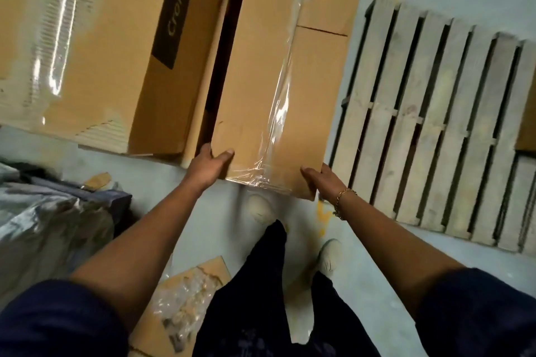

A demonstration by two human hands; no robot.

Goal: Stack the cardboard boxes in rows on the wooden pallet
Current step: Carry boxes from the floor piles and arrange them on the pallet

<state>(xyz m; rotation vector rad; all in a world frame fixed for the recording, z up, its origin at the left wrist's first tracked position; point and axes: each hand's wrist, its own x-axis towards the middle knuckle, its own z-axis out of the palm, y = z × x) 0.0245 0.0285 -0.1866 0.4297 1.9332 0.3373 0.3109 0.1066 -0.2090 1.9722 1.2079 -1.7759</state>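
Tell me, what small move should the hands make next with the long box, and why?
Probably lift the long box and swing it right: the left hand and right hand grip its near end, and the wooden pallet lies on that side with free slats.

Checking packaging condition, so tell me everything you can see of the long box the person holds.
The long box is narrow, plain brown cardboard with a glossy clear strip running its length and folding over the near end. It points away from the person, near corners gripped by the left hand, thumb on top, and the right hand. It is beside a larger printed box, not on the wooden pallet.
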